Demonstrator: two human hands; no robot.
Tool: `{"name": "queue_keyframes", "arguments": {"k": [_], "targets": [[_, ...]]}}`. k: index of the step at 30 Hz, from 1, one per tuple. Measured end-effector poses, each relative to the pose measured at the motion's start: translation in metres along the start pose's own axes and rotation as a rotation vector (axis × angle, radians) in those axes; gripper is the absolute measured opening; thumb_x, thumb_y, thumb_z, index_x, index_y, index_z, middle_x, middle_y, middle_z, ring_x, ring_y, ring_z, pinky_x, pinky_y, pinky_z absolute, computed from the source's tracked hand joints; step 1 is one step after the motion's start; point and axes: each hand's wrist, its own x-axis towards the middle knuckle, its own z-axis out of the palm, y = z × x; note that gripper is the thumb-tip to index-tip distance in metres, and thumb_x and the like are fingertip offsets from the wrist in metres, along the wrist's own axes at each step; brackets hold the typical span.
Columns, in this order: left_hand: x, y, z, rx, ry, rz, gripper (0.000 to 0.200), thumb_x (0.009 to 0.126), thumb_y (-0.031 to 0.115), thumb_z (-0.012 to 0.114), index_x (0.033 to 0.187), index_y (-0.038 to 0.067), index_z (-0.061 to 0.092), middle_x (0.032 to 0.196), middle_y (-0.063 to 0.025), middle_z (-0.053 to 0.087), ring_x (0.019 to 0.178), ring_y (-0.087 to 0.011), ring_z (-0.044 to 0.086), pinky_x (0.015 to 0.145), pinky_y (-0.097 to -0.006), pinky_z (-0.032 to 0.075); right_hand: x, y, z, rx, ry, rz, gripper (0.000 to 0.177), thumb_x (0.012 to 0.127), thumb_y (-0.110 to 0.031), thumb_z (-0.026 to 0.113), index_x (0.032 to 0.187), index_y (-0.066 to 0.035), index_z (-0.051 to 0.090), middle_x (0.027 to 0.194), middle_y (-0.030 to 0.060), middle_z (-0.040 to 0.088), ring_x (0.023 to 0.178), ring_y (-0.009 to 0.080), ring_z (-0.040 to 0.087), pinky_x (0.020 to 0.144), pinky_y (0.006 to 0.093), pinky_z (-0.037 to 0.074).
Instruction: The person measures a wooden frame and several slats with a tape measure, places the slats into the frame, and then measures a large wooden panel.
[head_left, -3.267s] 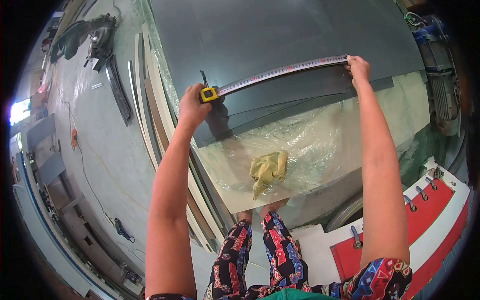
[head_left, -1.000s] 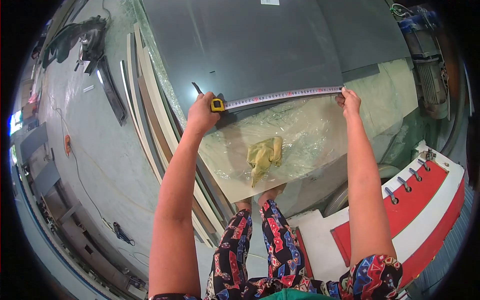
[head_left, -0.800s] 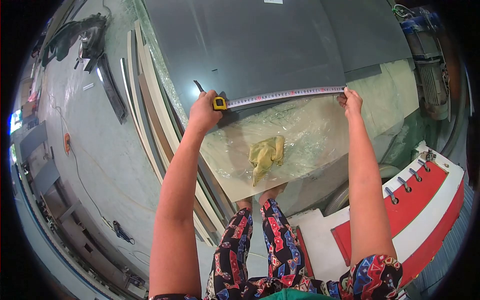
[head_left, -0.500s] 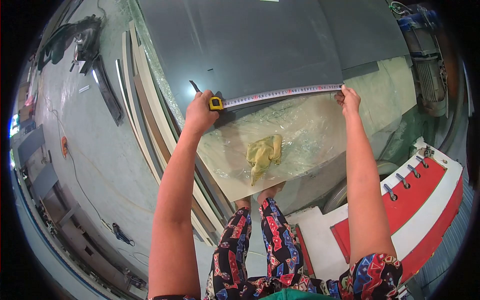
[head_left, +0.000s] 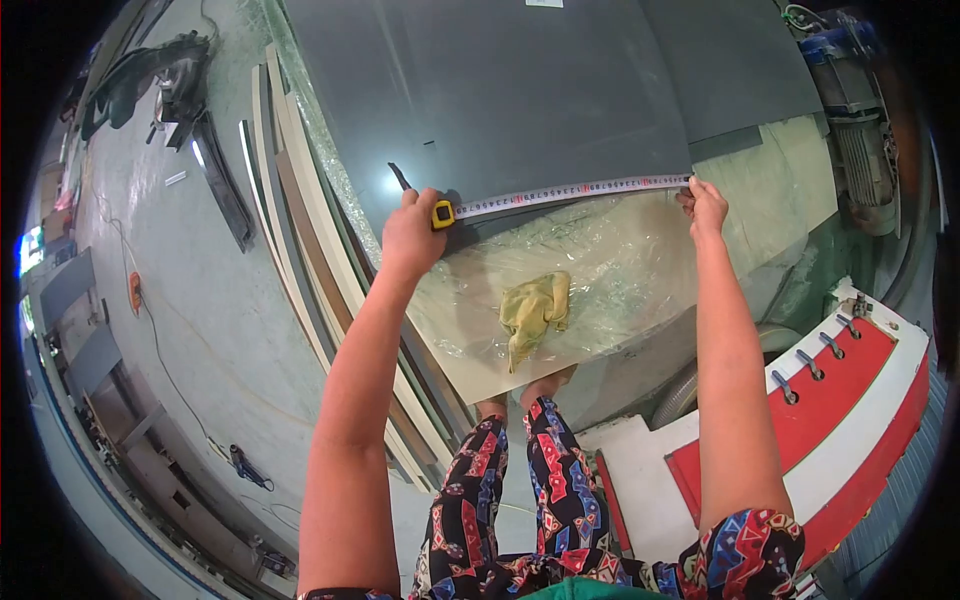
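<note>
Steel tape (head_left: 570, 189) across matte grey sheet (head_left: 500, 90)

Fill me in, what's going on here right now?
A person is holding a tape measure stretched along the near edge of a dark grey sheet. The left hand holds its yellow case at one end. The right hand pinches the free end at the sheet's right corner. A yellow rag lies on the plastic-covered board just below.

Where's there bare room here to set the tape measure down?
Widest: the dark grey sheet beyond the stretched yellow tape measure. Also the plastic-covered pale board right of the crumpled yellow cloth. Crowded: stacked wooden strips beside the left hand.
</note>
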Motion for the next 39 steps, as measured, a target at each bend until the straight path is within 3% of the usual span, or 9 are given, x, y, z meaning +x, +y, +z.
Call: {"name": "queue_keyframes", "arguments": {"k": [9, 15, 20, 26, 32, 34, 36, 38, 39], "targets": [[-0.069, 0.039, 0.036, 0.021, 0.095, 0.167, 0.036, 0.062, 0.004, 0.062, 0.095, 0.011, 0.049, 0.093, -0.0112, 0.048, 0.082, -0.0340, 0.053, 0.066, -0.0425, 0.047, -0.028, 0.034, -0.041, -0.033, -0.086, 0.055, 0.014, 0.085, -0.016, 0.059, 0.084, -0.003, 0.055, 0.067, 0.0039, 0.056, 0.054, 0.0136, 0.055, 0.050, 0.0258, 0.043], [-0.164, 0.059, 0.066, -0.148, -0.173, -0.028, 0.042, 0.061, 0.010, 0.065, 0.100, 0.010, 0.049, 0.091, -0.0143, 0.050, 0.079, -0.0357, 0.056, 0.067, -0.0451, 0.047, -0.166, 0.055, -0.045, 0.008, -0.205, 0.379, 0.008, 0.086, -0.013, 0.056, 0.087, -0.006, 0.053, 0.069, 0.0026, 0.057, 0.055, 0.0117, 0.055, 0.052, 0.0256, 0.048], [-0.234, 0.088, 0.055, -0.259, -0.231, -0.048, 0.041, 0.063, 0.012, 0.067, 0.100, 0.010, 0.049, 0.090, -0.0152, 0.052, 0.077, -0.0360, 0.058, 0.066, -0.0455, 0.047, -0.302, 0.041, -0.042, -0.047, -0.420, 0.586, 0.007, 0.082, -0.011, 0.060, 0.086, -0.007, 0.056, 0.068, 0.0021, 0.058, 0.056, 0.0121, 0.056, 0.052, 0.0259, 0.049], [-0.275, 0.125, 0.023, -0.342, -0.252, -0.015, 0.043, 0.064, 0.015, 0.068, 0.101, 0.009, 0.048, 0.091, -0.0154, 0.052, 0.079, -0.0372, 0.058, 0.068, -0.0457, 0.047, -0.382, 0.012, -0.048, -0.062, -0.508, 0.716, 0.008, 0.081, -0.013, 0.062, 0.082, -0.006, 0.057, 0.067, 0.0020, 0.057, 0.052, 0.0112, 0.055, 0.051, 0.0241, 0.048], [-0.307, 0.139, -0.016, -0.392, -0.261, -0.078, 0.041, 0.065, 0.019, 0.069, 0.099, 0.007, 0.049, 0.094, -0.0171, 0.053, 0.086, -0.0377, 0.056, 0.072, -0.0444, 0.045, -0.409, -0.032, -0.052, -0.259, -0.592, 0.447, 0.015, 0.082, -0.017, 0.062, 0.074, -0.004, 0.058, 0.069, 0.0039, 0.059, 0.054, 0.0107, 0.056, 0.052, 0.0242, 0.047], [-0.316, 0.134, -0.020, -0.365, -0.267, -0.064, 0.042, 0.065, 0.022, 0.069, 0.098, 0.007, 0.049, 0.095, -0.0166, 0.053, 0.088, -0.0370, 0.056, 0.074, -0.0443, 0.046, -0.416, -0.054, -0.051, -0.625, -0.605, 0.086, 0.021, 0.079, -0.020, 0.064, 0.071, -0.002, 0.057, 0.070, 0.0052, 0.060, 0.054, 0.0105, 0.056, 0.051, 0.0265, 0.045], [-0.324, 0.128, -0.019, -0.239, -0.341, -0.039, 0.042, 0.065, 0.025, 0.069, 0.097, 0.007, 0.049, 0.096, -0.0165, 0.053, 0.088, -0.0365, 0.056, 0.074, -0.0440, 0.046, -0.424, -0.075, -0.045, -0.685, -0.629, 0.044, 0.027, 0.076, -0.025, 0.067, 0.071, -0.001, 0.057, 0.065, 0.0055, 0.057, 0.057, 0.0142, 0.057, 0.054, 0.0287, 0.045], [-0.332, 0.123, -0.016, -0.202, -0.324, 0.010, 0.047, 0.065, 0.028, 0.069, 0.103, 0.008, 0.050, 0.095, -0.0166, 0.056, 0.088, -0.0371, 0.057, 0.075, -0.0436, 0.047, -0.443, -0.098, -0.033, -0.808, -0.717, -0.290, 0.030, 0.075, -0.029, 0.068, 0.070, -0.002, 0.057, 0.061, 0.0057, 0.054, 0.060, 0.0198, 0.057, 0.057, 0.0294, 0.046], [-0.336, 0.121, -0.014, -0.194, -0.350, 0.044, 0.048, 0.066, 0.027, 0.069, 0.106, 0.009, 0.051, 0.096, -0.0166, 0.057, 0.088, -0.0357, 0.058, 0.075, -0.0433, 0.047, -0.455, -0.112, -0.028, -0.781, -0.786, -0.212, 0.031, 0.073, -0.033, 0.069, 0.076, -0.003, 0.060, 0.069, 0.0073, 0.055, 0.069, 0.0242, 0.058, 0.064, 0.0312, 0.047]]}}
